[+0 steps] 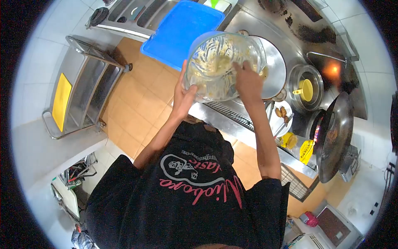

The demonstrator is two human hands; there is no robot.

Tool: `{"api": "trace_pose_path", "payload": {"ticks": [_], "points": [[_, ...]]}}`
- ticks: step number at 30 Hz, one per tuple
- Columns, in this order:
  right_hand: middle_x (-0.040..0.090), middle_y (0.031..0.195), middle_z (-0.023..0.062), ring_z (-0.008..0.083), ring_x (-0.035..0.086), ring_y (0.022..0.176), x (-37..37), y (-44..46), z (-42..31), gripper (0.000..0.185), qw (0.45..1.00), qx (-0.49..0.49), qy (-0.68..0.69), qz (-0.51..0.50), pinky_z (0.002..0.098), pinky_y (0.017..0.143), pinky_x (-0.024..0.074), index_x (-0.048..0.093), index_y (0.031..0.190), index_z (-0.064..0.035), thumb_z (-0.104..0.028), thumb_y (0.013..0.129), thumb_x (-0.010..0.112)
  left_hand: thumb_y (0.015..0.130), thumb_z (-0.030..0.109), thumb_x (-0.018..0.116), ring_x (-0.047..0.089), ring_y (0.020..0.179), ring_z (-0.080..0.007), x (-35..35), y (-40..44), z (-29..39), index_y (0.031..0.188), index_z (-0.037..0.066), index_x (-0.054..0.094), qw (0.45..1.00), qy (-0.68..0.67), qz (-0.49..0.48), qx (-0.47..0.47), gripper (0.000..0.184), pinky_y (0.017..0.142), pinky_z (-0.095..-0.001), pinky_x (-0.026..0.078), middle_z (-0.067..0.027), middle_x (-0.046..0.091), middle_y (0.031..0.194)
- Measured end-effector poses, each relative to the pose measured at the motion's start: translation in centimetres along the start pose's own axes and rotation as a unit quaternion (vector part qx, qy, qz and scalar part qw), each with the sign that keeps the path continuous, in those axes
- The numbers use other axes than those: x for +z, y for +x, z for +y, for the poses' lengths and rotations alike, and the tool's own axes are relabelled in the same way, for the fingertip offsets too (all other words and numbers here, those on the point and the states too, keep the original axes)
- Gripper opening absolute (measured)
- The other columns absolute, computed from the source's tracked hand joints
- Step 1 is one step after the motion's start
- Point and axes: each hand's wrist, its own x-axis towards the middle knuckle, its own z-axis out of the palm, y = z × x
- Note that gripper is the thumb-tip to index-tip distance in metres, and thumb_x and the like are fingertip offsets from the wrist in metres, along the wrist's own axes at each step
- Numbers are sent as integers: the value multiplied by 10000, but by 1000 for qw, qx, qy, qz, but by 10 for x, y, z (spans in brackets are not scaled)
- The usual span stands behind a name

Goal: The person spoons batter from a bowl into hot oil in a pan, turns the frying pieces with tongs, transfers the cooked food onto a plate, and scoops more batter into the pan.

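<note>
A large clear glass bowl [192, 54], its inside smeared with pale yellow, creamy mixture, is tilted in front of me. My left hand [183, 98] grips its near left side, thumb on the near side of the rim. Over the bowl's right part, my right hand [248, 83] is closed and partly blurred. Its fingers point into the bowl, and what they hold is not clear. Just beyond the right hand stands a wide metal pot [275, 62], partly hidden behind the bowl.
A blue board [178, 31] lies beyond the bowl. At right are a yellow cup [306, 90] in a metal pan, a plate [286, 128] with browned food, a yellow packet [306, 151] and a big dark wok [336, 137]. A steel trolley [89, 89] stands left.
</note>
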Motion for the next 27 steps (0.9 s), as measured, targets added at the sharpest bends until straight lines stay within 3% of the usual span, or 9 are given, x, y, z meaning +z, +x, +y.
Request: {"api": "trace_pose_path", "payload": {"ticks": [2, 5, 9, 12, 15, 17, 21, 23, 27], "points": [[547, 1113, 151, 312, 647, 794, -18, 8, -3, 317, 993, 99, 48, 52, 405, 592, 535, 576, 1129, -115, -101, 827, 479, 747, -93, 392, 415, 1196, -197, 6, -5, 17, 1450, 109, 157, 998, -33, -3, -51, 768, 907, -247, 424, -124, 277, 1435], [538, 1117, 157, 306, 648, 766, -2, 5, -4, 326, 995, 88, 2, 45, 409, 579, 535, 566, 1140, -114, -103, 823, 491, 746, -95, 394, 388, 1214, -186, 8, -5, 15, 1452, 110, 156, 1000, 19, 21, -10, 773, 943, -238, 368, -124, 270, 1442], [524, 1111, 153, 306, 646, 730, 14, -13, -9, 337, 1000, 19, -5, 24, 403, 564, 533, 545, 1161, -99, -96, 828, 492, 747, -96, 397, 383, 1215, -177, 8, -3, 17, 1451, 107, 159, 1000, 23, 17, 7, 771, 923, -235, 378, -118, 263, 1447], [528, 1105, 156, 308, 645, 687, -3, -6, -8, 337, 998, 35, 8, 56, 411, 564, 531, 534, 1165, -75, -99, 831, 494, 748, -95, 400, 393, 1202, -172, 7, -4, 16, 1452, 112, 160, 999, 23, 25, 12, 772, 904, -232, 387, -103, 246, 1458], [544, 1071, 150, 307, 646, 698, -12, 2, -16, 290, 992, 123, 6, 39, 409, 582, 532, 548, 1110, -51, -100, 830, 493, 750, -94, 403, 384, 1206, -165, 11, -6, 15, 1452, 110, 158, 1000, 13, 24, -6, 771, 914, -238, 381, -91, 229, 1467], [558, 1023, 157, 318, 641, 681, 3, -2, -21, 242, 992, 129, 1, 17, 414, 578, 529, 559, 1044, -36, -96, 818, 497, 752, -90, 400, 422, 1165, -161, 12, -4, 0, 1453, 114, 154, 997, 27, 40, 61, 770, 880, -232, 405, -85, 229, 1468], [561, 1004, 168, 336, 637, 681, 13, -16, -30, 215, 994, 93, 63, -6, 419, 581, 527, 557, 1008, -33, -81, 808, 493, 751, -85, 397, 442, 1147, -161, 8, -7, 4, 1454, 117, 151, 999, -1, 43, -11, 772, 857, -225, 421, -88, 235, 1465], [555, 999, 191, 391, 617, 741, 17, -21, -27, 439, 992, 29, 122, -18, 448, 645, 511, 521, 1182, -80, -36, 746, 545, 747, -76, 396, 463, 1121, -159, 4, -5, -4, 1456, 128, 144, 1000, 8, 22, 7, 780, 830, -219, 434, -99, 243, 1459], [553, 1066, 189, 380, 618, 750, 7, -10, -25, 428, 989, 60, 114, 70, 441, 657, 514, 556, 1151, -101, -20, 731, 543, 747, -68, 396, 450, 1138, -162, 8, -10, 14, 1456, 116, 137, 999, -3, 30, 13, 777, 852, -225, 424, -115, 270, 1441]]}}
